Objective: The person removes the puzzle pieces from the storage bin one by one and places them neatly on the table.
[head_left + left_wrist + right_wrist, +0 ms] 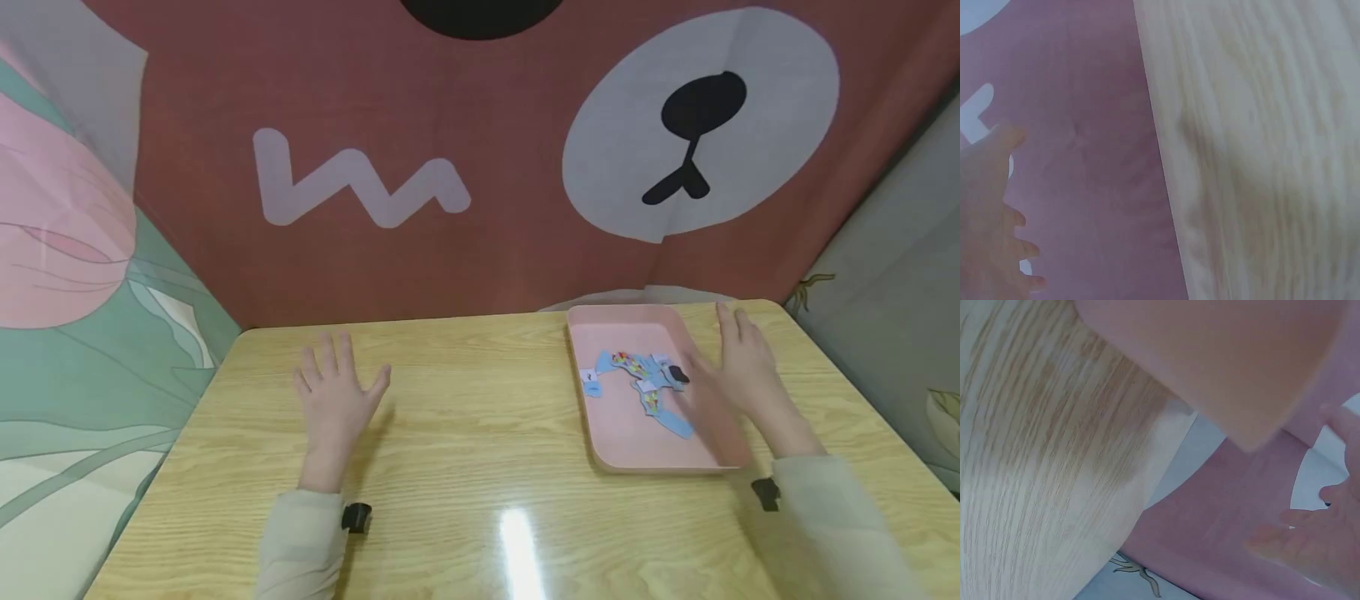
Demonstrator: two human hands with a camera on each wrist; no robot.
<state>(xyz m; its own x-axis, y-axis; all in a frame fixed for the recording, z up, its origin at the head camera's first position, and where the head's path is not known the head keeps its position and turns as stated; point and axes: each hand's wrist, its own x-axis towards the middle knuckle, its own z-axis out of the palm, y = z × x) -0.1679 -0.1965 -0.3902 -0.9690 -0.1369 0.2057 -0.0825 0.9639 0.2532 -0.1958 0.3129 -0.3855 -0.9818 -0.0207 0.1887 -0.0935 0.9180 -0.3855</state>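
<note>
My left hand (333, 408) is held over the left part of the table, fingers spread and nothing in it. In the left wrist view the same hand (988, 219) shows at the left edge, its fingertips pointing at the curtain. My right hand (750, 375) is at the right side of a pink tray (622, 437), fingers extended and holding nothing. The right wrist view shows that hand (1329, 531) apart from the tray's corner (1235, 419). Inside the tray lie several flat light-blue pieces (675, 423), some with multicoloured specks, and a small dark piece (678, 373).
The wooden table (450, 417) ends at a reddish-brown curtain (420, 267) with a cartoon face. Patterned cloth (67, 375) hangs to the left, grey cloth (900, 275) to the right. Each wrist carries a small black device (357, 517).
</note>
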